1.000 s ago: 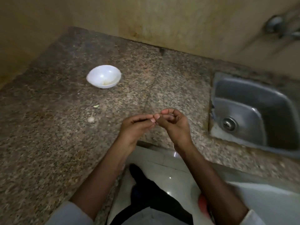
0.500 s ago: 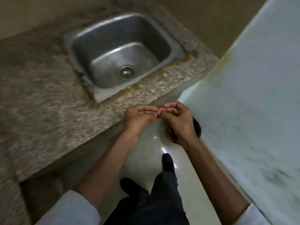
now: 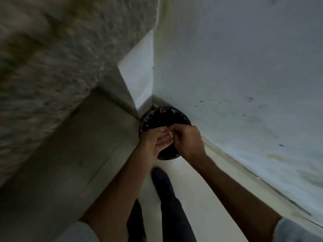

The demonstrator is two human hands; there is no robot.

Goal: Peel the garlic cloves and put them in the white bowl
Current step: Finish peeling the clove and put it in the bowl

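Note:
My two hands meet over a round bin (image 3: 163, 117) lined with a black bag, down in the floor corner. My left hand (image 3: 153, 143) lies palm up with its fingertips curled round a small pale garlic clove (image 3: 170, 135). From the right, my right hand (image 3: 189, 140) pinches at the same clove with fingers and thumb. Most of the clove is hidden between the fingertips. The white bowl is out of view.
The granite counter (image 3: 52, 49) fills the upper left, blurred, with its pale side panel (image 3: 78, 145) below it. A pale blue-white wall (image 3: 244, 67) runs along the right. My dark trouser leg and shoe (image 3: 163, 180) stand on the light floor just short of the bin.
My view has swung right and down, from the counter with the bowl, past the sink, to the bin in the corner. Both hands stayed together on the clove and now hang over the bin.

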